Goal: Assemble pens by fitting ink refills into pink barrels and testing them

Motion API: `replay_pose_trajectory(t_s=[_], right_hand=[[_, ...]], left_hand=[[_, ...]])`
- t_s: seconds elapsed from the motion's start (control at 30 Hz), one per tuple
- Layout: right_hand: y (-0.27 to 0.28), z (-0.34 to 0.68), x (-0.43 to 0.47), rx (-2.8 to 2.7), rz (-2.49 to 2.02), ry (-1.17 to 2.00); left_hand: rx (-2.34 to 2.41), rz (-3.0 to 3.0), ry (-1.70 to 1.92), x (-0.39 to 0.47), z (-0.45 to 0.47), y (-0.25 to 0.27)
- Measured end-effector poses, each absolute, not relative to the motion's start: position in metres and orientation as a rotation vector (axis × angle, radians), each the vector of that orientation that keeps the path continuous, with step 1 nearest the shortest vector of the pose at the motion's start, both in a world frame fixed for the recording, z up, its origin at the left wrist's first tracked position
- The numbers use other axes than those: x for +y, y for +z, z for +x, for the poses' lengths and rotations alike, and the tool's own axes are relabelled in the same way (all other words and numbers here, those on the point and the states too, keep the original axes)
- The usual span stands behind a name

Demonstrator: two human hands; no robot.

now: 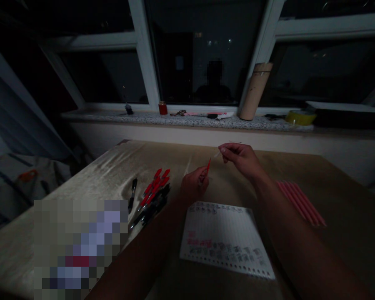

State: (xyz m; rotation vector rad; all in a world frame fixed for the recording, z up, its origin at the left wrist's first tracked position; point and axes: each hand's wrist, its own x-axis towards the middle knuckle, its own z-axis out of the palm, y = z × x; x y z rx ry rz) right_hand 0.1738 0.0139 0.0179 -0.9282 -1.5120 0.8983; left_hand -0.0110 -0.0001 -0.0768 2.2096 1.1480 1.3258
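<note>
A: Where's the red pen?
B: The red pen (208, 165) is in the left hand (195, 182), over the far half of the table (96, 179), beyond the notepad sheet (225, 233).

A: How is it gripped?
B: The left fingers are closed around its lower part, with the upper part sticking out.

A: Which way does it point?
B: Its long axis is steep in the view, the top end aimed at the window and leaning a little right, toward the right hand (239, 157).

A: And what's that hand doing?
B: Thumb and forefinger are pinched together on a thin pale strip (217, 154). It slants down and left to just beside the pen's top; I can't tell whether they touch, or what the strip is.

A: Do the other pens line up with it?
B: The pile of red pens (156, 183) and black pens (154, 204), left of the left hand, slants more, far ends to the right. The pink sticks (301, 204), right of the right forearm, lie side by side, far ends to the left.
</note>
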Motion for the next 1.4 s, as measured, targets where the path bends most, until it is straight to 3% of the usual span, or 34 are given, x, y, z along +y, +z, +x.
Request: replay_pose_trajectory(t_s=[0.53,1.4], right_hand=[[0.019,0.165,0.010,-1.644,-0.970,0.775],[0.003,0.167,0.014,-2.032,-0.971,0.869]], left_hand=[[1.094,2.363,1.276,-0.005,-0.010,-0.069],[1.145,2.111,1.393,0.002,-0.007,-0.077]])
